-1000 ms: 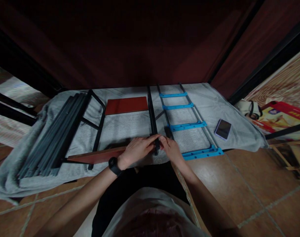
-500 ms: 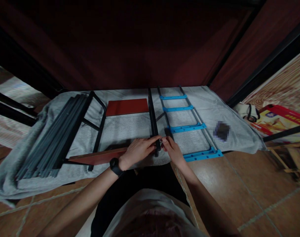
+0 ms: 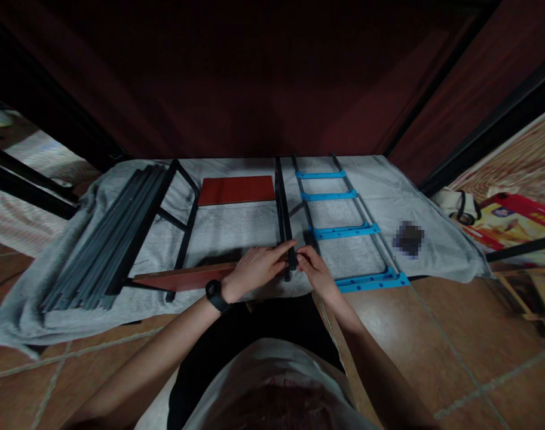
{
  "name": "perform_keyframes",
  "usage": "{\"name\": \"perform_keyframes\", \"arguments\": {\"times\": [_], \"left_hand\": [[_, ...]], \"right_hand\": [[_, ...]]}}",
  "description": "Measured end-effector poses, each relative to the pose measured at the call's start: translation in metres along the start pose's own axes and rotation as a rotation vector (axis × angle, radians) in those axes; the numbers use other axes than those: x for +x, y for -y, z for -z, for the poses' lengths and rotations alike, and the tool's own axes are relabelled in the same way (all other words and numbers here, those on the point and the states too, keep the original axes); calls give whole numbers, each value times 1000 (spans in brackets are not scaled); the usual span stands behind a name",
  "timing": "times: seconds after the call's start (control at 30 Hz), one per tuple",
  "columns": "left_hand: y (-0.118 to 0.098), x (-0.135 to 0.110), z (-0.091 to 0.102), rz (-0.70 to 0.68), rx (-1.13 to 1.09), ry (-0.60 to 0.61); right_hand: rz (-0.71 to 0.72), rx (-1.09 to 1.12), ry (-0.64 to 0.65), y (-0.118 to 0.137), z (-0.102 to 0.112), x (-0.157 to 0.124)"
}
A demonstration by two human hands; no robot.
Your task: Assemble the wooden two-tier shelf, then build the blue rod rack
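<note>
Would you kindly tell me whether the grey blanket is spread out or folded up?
Spread out: the blanket lies open under the bar, red board and blue-runged frame, edges rumpled.

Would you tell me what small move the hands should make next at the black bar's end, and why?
Probably steady the black bar with the left hand and press its near end against the reddish board with the right hand. Both hands meet at that end, where the board reaches the bar on the grey cloth; what the fingers pinch there is hidden.
</note>
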State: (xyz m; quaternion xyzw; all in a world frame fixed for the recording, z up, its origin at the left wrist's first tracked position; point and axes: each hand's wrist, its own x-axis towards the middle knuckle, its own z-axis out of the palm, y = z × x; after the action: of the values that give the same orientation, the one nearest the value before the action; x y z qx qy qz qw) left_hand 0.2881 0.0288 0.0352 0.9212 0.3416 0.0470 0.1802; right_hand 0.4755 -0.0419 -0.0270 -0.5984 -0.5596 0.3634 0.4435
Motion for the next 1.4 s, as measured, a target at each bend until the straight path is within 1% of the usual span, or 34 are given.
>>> {"name": "perform_keyframes", "arguments": {"times": [0.07, 0.17, 0.27, 0.37, 0.47, 0.53, 0.7, 0.77, 0.83, 0.93, 1.0, 1.1, 1.2, 1.3, 1.4], "left_hand": [[1, 0, -1, -6, 12, -5], [0, 1, -1, -14, 24, -4], [0, 1, 0, -2, 37, 1], [0, 0, 0, 0, 45, -5], [1, -1, -1, -18, 56, -11], [1, 0, -1, -24, 66, -14], [1, 0, -1, -14, 89, -1], [-1, 0, 1, -10, 101, 4], [-4, -1, 2, -1, 116, 5], [-9, -3, 4, 31, 147, -4], [-11, -5, 4, 54, 172, -13], [-12, -9, 4, 91, 177, -23], [-9, -12, 3, 135, 150, -38], [-7, -13, 1, 89, 159, -23], [-6, -12, 0, 44, 177, -18]], "right_hand": [[17, -89, 1, 2, 0, 2], [-33, -156, 5, 6, 1, 4], [-77, -77, 17, 7, 3, 2], [-64, 11, -6, 5, 3, 0], [-18, -23, 4, 3, 0, 2], [-27, -50, 6, 2, -3, 5], [-104, 11, -37, 1, -4, 3], [-95, 56, -47, 2, -2, 1], [-60, 73, -23, 4, -1, 1], [-11, -27, -21, 7, -1, 6], [-19, -86, -44, 9, -2, 9], [-46, -42, -19, 8, -1, 9], [-9, 26, 29, 4, 1, 6], [16, -48, 12, 2, 1, 7], [-23, -91, -4, 4, -2, 8]]}}
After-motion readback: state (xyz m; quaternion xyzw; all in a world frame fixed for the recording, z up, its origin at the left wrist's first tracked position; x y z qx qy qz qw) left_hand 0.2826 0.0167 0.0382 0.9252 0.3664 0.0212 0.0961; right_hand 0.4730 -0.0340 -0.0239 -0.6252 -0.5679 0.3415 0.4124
